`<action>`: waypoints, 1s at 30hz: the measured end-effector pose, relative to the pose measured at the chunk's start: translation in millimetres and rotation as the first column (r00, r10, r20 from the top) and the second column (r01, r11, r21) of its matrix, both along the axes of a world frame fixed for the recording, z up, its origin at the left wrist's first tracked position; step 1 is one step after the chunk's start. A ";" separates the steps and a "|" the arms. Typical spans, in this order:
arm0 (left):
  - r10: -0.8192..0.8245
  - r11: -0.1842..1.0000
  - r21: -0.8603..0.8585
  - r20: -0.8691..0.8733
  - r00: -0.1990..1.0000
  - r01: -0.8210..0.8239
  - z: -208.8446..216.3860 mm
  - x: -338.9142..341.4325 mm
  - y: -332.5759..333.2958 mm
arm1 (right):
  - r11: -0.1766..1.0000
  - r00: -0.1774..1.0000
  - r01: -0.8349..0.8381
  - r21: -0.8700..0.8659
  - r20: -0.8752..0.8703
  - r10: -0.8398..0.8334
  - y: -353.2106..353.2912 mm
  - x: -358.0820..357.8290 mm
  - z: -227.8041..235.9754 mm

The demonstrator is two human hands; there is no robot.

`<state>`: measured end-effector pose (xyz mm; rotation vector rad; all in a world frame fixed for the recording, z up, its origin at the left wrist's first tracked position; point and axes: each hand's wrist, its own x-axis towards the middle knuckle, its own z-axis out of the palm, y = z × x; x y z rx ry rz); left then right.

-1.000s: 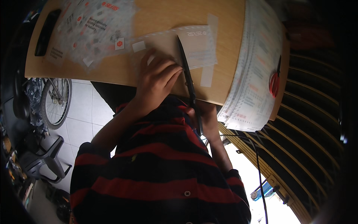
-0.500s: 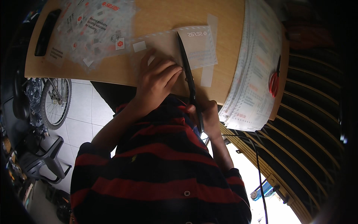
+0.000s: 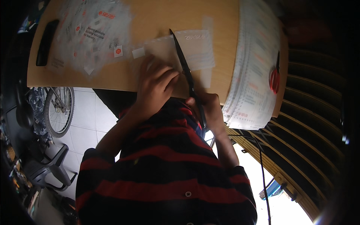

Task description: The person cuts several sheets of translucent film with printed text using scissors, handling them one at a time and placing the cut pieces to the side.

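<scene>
My right hand (image 3: 208,108) grips the handles of long black scissors (image 3: 183,62), which point away from me across a translucent printed sheet (image 3: 159,47). The blades look nearly closed, and their tip reaches past the sheet's far edge. On the left of the blades, my left hand (image 3: 155,84) presses and pinches the sheet with bent fingers close to the scissors. Right of the blades lies a sheet part (image 3: 195,48) with reversed print. Its far edge does not line up with that of the left part. Whether the two parts are fully separate is hard to see.
Printed translucent cut pieces (image 3: 90,37) lie heaped on the table (image 3: 150,15) at left, beside a dark slot (image 3: 47,43). A stack of printed sheets (image 3: 249,90) runs along the right side, with red-handled scissors (image 3: 275,80) on it. A bicycle wheel (image 3: 59,112) stands beyond the left edge.
The scissors have tilted leftward and their tip now extends past the sheet's far edge. The two sheet parts have become offset at the blades. The whole view has shifted slightly.
</scene>
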<state>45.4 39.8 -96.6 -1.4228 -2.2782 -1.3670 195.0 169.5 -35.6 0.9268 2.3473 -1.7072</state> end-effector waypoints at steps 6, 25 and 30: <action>0.034 0.991 0.121 0.216 0.976 -0.062 7.2 1.9 0.3 | 0.994 0.992 0.033 0.107 -0.122 -0.019 12.2 24.1 2.4; -0.389 0.904 -0.133 0.135 0.911 0.406 27.9 2.2 -24.6 | 0.500 0.913 0.148 0.853 0.076 -0.402 131.3 68.2 23.5; -0.053 0.985 0.155 0.703 0.709 -0.080 31.0 3.6 -24.2 | 0.444 0.907 0.267 0.855 -0.067 -0.415 102.4 53.2 37.4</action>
